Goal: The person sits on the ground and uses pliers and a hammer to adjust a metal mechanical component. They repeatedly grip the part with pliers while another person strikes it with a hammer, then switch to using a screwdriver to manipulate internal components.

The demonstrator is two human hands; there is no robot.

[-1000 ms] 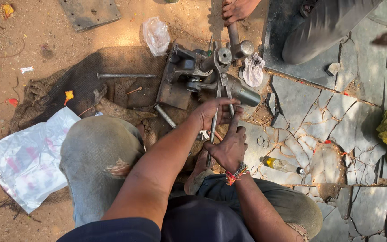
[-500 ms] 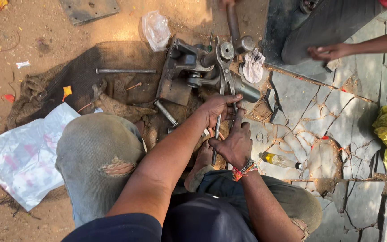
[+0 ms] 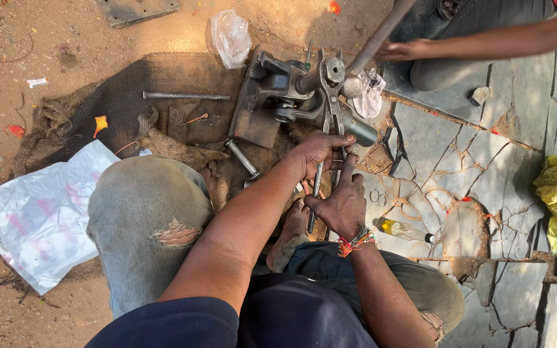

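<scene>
My left hand (image 3: 320, 153) and right hand (image 3: 342, 203) are both clamped on the two long handles of the grey steel pliers (image 3: 327, 138), whose head bites a greasy dark metal joint assembly (image 3: 278, 96) lying on brown sackcloth (image 3: 124, 96) on the ground. Another person's hand (image 3: 407, 49) steadies a grey metal rod (image 3: 375, 42) beyond it.

Co-worker's hand (image 3: 407, 49) now gripping the pipe (image 3: 381, 31) — reached in from the right
</scene>
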